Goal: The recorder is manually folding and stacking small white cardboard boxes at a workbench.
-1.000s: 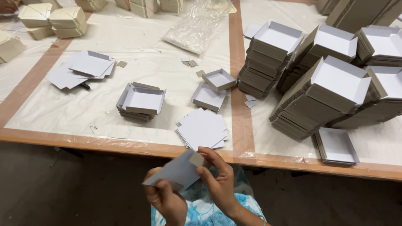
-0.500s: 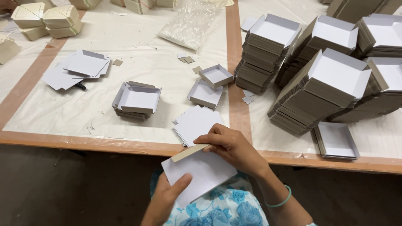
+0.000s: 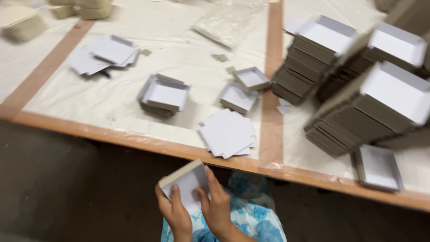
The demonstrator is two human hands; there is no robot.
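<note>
Both my hands hold one flat white cardboard blank (image 3: 187, 181) with one edge folded up, low in the view over my lap. My left hand (image 3: 174, 214) grips its lower left side with fingers on the white face. My right hand (image 3: 216, 207) presses its right side, fingers spread on the card. Just beyond, on the table near its front edge, lies a fanned pile of flat white blanks (image 3: 227, 133). The whole view is blurred by motion.
A low stack of folded trays (image 3: 163, 95) sits left of the pile, and two small trays (image 3: 244, 88) lie behind it. Tall leaning stacks of trays (image 3: 371, 94) fill the right side. One single tray (image 3: 378, 166) lies near the front edge. More flat blanks (image 3: 103, 54) lie at far left.
The view has swung and both hands dropped lower toward my lap. The blank was held flat under my right hand; now it stands tilted between both hands with an edge folded up.
</note>
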